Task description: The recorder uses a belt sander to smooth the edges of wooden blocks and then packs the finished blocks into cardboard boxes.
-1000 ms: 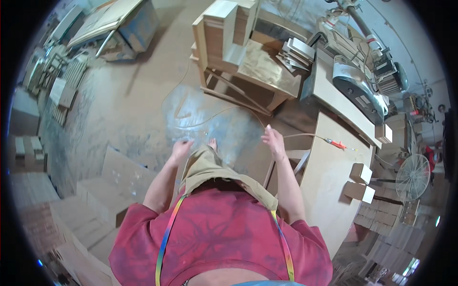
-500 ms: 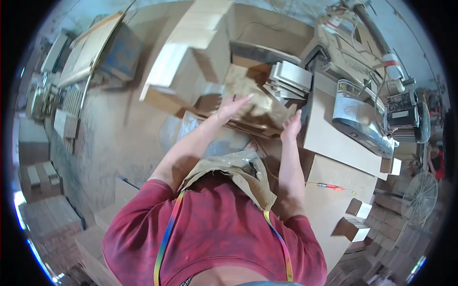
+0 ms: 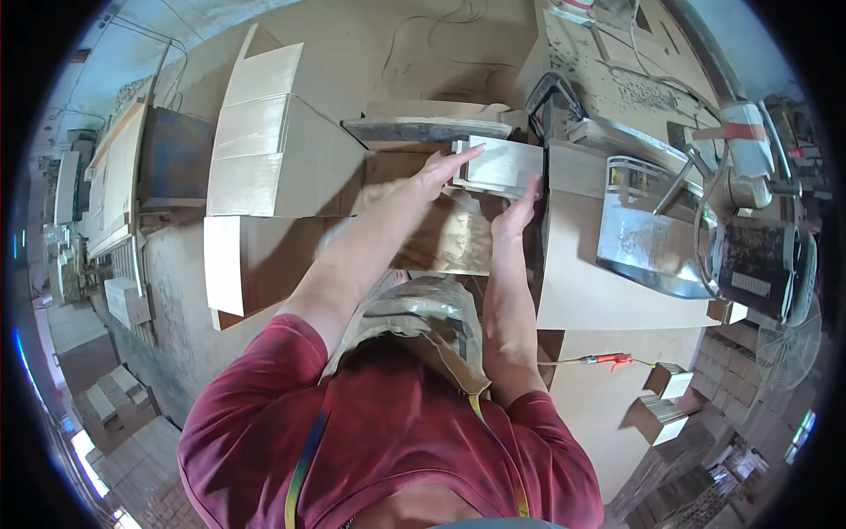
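Sawdust coats the workshop floor (image 3: 183, 286) at nine o'clock, and a brown worktop (image 3: 445, 242) just above the middle carries a powdery film too. Toward one o'clock, at the worktop's far right, sits a short stack of pale boards (image 3: 513, 164), roughly squared up, with its white top face showing. Reaching to its left side, the left hand (image 3: 438, 174) is unclenched, fingers stretched out over the edge of the top board. At the stack's near right corner the right hand (image 3: 514, 216) is likewise spread, fingers pointing away from the body; whether it bears any of the weight, I cannot tell. A tall block of pale panels (image 3: 249, 132) stands at ten o'clock, and a metal-housed machine (image 3: 652, 234) rests near three o'clock. At four o'clock, an orange-red air gun (image 3: 617, 360) lies on a tan panel (image 3: 599, 401), near two small white-ended blocks (image 3: 674, 385).
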### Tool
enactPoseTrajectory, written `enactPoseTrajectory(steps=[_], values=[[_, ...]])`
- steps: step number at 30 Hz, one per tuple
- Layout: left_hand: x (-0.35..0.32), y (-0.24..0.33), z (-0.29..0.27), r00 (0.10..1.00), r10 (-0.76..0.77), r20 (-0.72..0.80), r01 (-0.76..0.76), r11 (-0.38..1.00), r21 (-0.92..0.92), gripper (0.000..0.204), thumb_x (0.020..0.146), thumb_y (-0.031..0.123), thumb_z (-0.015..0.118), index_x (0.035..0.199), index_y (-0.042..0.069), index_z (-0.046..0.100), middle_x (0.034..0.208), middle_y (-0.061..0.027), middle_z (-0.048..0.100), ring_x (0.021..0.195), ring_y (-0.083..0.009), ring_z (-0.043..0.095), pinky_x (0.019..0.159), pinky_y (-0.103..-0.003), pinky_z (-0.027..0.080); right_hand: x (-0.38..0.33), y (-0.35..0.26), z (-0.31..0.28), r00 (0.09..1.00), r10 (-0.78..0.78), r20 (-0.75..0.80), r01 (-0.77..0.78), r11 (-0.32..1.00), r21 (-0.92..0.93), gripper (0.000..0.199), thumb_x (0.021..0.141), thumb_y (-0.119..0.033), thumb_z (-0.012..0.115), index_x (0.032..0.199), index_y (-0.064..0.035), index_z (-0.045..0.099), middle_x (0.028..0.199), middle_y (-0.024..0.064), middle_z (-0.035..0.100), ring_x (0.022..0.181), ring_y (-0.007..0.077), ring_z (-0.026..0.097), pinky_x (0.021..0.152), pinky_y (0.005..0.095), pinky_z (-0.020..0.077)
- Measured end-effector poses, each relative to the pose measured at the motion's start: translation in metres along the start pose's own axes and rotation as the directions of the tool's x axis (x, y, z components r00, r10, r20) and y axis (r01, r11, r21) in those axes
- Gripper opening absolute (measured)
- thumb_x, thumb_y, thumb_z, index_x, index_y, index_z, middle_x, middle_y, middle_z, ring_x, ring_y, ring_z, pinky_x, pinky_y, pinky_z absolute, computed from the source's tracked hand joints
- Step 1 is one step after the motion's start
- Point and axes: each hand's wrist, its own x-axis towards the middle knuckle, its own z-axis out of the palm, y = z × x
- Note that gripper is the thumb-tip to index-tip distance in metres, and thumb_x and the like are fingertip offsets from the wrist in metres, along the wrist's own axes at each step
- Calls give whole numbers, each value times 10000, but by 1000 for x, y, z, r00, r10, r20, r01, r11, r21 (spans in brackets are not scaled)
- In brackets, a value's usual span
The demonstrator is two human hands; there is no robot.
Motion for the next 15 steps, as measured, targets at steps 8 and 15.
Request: enactPoseTrajectory(steps=[8,15], values=[[-26,-9,12,996,53,75,-53,999,2,1290,776,515,992,1618,-186,310,1584,-319,535,1458,-377,555,1253,-475,413,-19,-9,-31,976,-4,220,58,970,-238,704,1024,-525,739,1476,3,630,1504,166,610,1391,314,586,1167,456,472],[-38,-9,1,992,49,119,-53,998,32,1356,747,449,1026,1622,-217,234,1563,-344,538,1433,-376,578,1234,-457,434,-2,11,-74,959,79,273,-15,973,-231,666,1023,-495,744,1513,-59,631,1550,148,579,1451,333,523,1200,519,432]])
